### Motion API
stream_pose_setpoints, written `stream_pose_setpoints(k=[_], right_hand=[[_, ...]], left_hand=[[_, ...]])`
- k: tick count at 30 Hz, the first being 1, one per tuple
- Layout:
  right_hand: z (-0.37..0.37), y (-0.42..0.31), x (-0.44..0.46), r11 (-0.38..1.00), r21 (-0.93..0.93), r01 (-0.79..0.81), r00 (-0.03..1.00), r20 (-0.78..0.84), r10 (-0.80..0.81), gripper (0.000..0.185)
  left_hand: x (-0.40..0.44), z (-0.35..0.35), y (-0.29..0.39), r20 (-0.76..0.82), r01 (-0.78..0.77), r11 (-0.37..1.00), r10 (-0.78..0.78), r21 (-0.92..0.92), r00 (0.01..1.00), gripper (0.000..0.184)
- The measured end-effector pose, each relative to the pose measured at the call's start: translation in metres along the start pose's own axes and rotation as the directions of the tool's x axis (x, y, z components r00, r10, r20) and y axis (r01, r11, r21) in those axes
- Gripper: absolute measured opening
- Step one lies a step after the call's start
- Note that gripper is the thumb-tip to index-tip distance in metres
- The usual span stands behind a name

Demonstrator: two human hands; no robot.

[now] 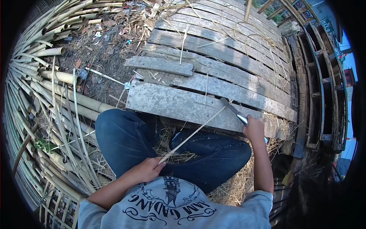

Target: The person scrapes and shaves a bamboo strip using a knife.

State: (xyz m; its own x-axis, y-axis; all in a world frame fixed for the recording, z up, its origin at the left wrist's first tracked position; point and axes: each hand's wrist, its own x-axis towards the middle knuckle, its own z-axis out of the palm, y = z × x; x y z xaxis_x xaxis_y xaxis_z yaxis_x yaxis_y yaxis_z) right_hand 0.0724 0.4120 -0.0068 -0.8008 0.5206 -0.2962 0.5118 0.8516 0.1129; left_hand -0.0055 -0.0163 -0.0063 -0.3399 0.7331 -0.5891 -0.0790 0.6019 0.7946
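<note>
Pinching the bamboo strip at seven o'clock, the left hand has its fingers closed round the near end, seemingly to steady it. The strip slants over the counter to three o'clock, where the right hand's fingers wrap the knife, probably for control.

Bright dappled daylight, fisheye curvature, blackened corners
</note>
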Motion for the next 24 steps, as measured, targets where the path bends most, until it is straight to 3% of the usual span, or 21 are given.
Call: stream_pose_setpoints(k=[3, 5, 6, 7, 9, 11, 12, 13, 14, 17, 19, 20, 21, 22, 23, 24], right_hand=[[0.002, -0.013, -0.021, 0.993, -0.068, 0.097, 0.995, 0.004, -0.097, 0.024], [0.011, -0.007, -0.019, 0.953, -0.176, 0.245, 0.965, -0.054, -0.258, 0.027], [0.017, 0.004, -0.009, 0.974, -0.222, 0.046, 0.991, -0.113, -0.073, 0.023], [0.021, 0.017, -0.009, 0.975, -0.216, 0.042, 0.991, -0.115, -0.068, 0.023], [0.023, 0.032, -0.001, 0.972, -0.199, -0.122, 0.963, -0.261, 0.068, 0.021], [0.007, -0.004, -0.019, 0.98, -0.197, -0.041, 0.978, -0.208, -0.001, 0.02], [0.005, -0.02, -0.028, 0.985, -0.16, 0.07, 0.983, -0.158, -0.096, 0.024], [0.002, -0.032, -0.035, 0.977, -0.122, 0.175, 0.975, -0.113, -0.189, 0.027], [-0.002, -0.043, -0.041, 0.979, -0.124, 0.164, 0.978, -0.108, -0.178, 0.027], [-0.005, -0.06, -0.056, 0.98, 0.029, 0.198, 0.979, -0.063, -0.196, 0.028], [0.001, -0.068, -0.065, 0.923, 0.334, 0.193, 0.981, -0.036, -0.192, 0.028], [0.006, -0.073, -0.071, 0.918, 0.352, 0.185, 0.982, -0.036, -0.184, 0.028], [0.011, -0.078, -0.079, 0.853, 0.5, 0.147, 0.983, 0.019, -0.181, 0.027], [0.015, -0.081, -0.086, 0.77, 0.631, 0.097, 0.98, 0.076, -0.186, 0.027], [0.023, -0.081, -0.09, 0.765, 0.638, 0.084, 0.981, 0.082, -0.176, 0.027], [0.032, -0.081, -0.093, 0.639, 0.77, 0.005, 0.977, 0.132, -0.167, 0.027]], left_hand=[[0.002, 0.001, 0.004, 0.025, 0.048, 0.999, -0.047, -0.019, 0.999, 0.027], [0.002, 0.001, 0.002, 0.011, 0.019, 1.0, -0.019, -0.001, 1.0, 0.026], [0.0, 0.002, 0.001, 0.021, 0.023, 1.0, -0.023, 0.006, 1.0, 0.026], [0.0, 0.001, 0.001, 0.023, 0.022, 1.0, -0.022, 0.001, 1.0, 0.026], [0.004, 0.001, -0.003, -0.008, 0.016, 1.0, -0.016, -0.004, 1.0, 0.027], [0.002, 0.009, -0.016, -0.066, -0.062, 0.998, 0.063, 0.017, 0.996, 0.027], [0.002, 0.002, -0.003, 0.003, 0.04, 0.999, -0.04, 0.027, 0.999, 0.028], [0.003, 0.0, -0.001, 0.014, 0.039, 0.999, -0.039, 0.031, 0.999, 0.028], [0.005, 0.001, -0.001, 0.013, 0.012, 1.0, -0.012, 0.007, 1.0, 0.028], [0.004, 0.001, 0.006, 0.025, 0.016, 1.0, -0.015, -0.019, 1.0, 0.029], [0.002, 0.0, 0.003, 0.027, 0.047, 0.999, -0.047, 0.005, 0.999, 0.029], [0.004, 0.004, -0.006, -0.007, -0.017, 1.0, 0.017, 0.003, 1.0, 0.029], [0.005, 0.005, -0.007, -0.038, -0.081, 0.997, 0.081, 0.001, 0.996, 0.029], [0.004, 0.006, -0.007, -0.018, -0.036, 0.999, 0.036, 0.009, 0.999, 0.027], [0.003, 0.005, -0.005, -0.006, -0.03, 0.999, 0.03, 0.017, 1.0, 0.027], [0.003, 0.005, -0.004, 0.001, -0.006, 0.999, 0.006, 0.051, 1.0, 0.026]])
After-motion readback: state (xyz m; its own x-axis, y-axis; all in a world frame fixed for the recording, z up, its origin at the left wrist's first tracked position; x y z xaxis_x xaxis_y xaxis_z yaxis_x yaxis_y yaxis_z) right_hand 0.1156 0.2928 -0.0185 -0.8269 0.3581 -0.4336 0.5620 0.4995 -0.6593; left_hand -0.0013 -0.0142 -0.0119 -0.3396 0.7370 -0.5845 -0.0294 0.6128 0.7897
